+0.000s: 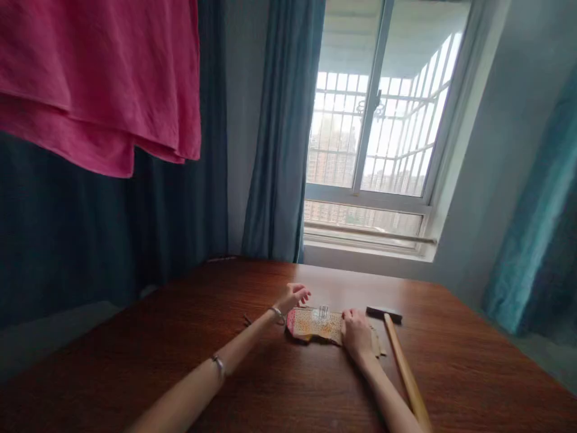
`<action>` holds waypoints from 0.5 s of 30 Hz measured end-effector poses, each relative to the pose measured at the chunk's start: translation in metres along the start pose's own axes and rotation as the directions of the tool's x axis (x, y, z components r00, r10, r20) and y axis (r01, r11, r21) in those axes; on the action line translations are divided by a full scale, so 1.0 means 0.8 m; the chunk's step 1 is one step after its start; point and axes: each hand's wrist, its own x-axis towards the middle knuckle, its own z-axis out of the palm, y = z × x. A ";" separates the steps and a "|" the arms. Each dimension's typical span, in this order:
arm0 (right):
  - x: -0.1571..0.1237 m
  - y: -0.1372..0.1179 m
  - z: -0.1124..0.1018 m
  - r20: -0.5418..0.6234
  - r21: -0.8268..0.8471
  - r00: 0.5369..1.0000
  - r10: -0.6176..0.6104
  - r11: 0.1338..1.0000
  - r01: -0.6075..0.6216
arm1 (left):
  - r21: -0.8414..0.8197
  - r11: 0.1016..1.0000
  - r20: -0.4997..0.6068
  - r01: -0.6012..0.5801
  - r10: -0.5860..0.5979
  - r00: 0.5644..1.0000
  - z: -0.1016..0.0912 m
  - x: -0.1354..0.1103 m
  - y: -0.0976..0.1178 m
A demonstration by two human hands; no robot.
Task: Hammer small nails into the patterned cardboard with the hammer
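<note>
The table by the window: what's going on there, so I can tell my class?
A person's right hand rests on the right part of a flat patterned piece on the table; the left hand is near its left end. Thin dark lines show near its middle. A hammer lies to the right, in neither hand.

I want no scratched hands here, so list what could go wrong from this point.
The thin upright spikes on the patterned piece might prick the left hand, which is close by. The wrist bracelet could snag on the piece's left end. Moving aside, the right hand might knock the hammer lying beside it.
</note>
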 end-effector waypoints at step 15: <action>0.002 -0.006 -0.005 0.017 0.002 0.999 0.047 0.999 -0.047 | 0.486 0.726 -0.147 0.487 -0.481 0.864 -0.173 -0.076 -0.071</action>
